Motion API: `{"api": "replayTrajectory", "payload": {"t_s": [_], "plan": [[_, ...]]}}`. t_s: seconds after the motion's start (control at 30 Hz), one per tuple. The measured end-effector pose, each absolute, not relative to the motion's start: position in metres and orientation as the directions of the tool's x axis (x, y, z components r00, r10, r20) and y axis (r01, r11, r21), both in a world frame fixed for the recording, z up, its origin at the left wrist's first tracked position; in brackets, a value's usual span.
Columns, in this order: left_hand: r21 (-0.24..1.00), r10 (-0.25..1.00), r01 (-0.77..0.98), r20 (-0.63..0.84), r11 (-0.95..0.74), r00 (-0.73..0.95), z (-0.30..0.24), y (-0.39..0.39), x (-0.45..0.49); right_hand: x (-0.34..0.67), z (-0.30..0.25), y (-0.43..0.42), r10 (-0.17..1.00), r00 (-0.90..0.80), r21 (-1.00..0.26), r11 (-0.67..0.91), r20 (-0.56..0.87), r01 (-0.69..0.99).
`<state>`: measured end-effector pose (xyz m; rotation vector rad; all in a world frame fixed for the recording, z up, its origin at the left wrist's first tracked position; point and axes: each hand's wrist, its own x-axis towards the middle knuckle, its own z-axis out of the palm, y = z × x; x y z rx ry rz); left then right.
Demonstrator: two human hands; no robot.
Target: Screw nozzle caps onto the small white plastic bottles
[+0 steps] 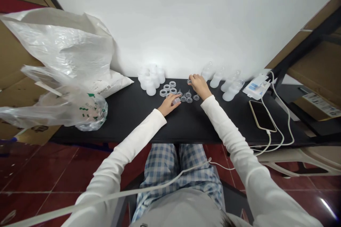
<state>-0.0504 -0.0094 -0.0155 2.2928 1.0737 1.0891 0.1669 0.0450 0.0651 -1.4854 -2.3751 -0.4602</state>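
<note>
Clear teats [188,95], tips mostly upward, frame centre on the black bench [138,120], lying between the hands: left hand [168,104], nearer, gripping a clear ring [176,100]; right hand [198,84] pinching a clear piece [189,81].

Left hand [167,105] partly hides rings [163,93]; grip unclear. Right hand [198,84] partly covers clear piece [189,82]. Sack [77,51] print illegible. Plastic bag [71,108] cut by left edge.

Black table [133,113] with clear rings [163,95], teats [189,100], frosted bottles [151,89], phone [262,115].
</note>
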Motion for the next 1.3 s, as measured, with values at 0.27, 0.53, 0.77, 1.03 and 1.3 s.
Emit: {"api": "replayTrajectory", "payload": {"t_s": [0.27,0.53,0.77,1.03,1.3], "plan": [[0.494,0.734,0.549,0.535,-0.674,0.419,-0.02,-0.011,-0.047,0.197,0.082,0.023,0.738,-0.455,0.162,0.437,0.498,0.885],[0.121,0.74,0.782,0.439,-0.611,0.51,-0.009,-0.015,-0.021,0.312,0.076,-0.027,0.551,0.178,-0.283,0.111,0.815,0.953],[0.059,0.796,0.898,0.49,-0.436,0.355,-0.004,-0.012,-0.014,0.305,0.088,-0.041,0.765,0.307,-0.372,-0.095,0.567,0.923],[0.261,0.778,0.862,0.591,-0.435,0.214,0.005,-0.003,-0.01,0.258,0.134,-0.074,0.626,0.455,-0.397,-0.242,0.633,0.885],[0.357,0.607,0.631,0.76,-0.689,0.233,0.001,-0.006,-0.015,0.164,0.1,-0.008,0.733,0.216,-0.581,0.287,0.645,0.761]]}}
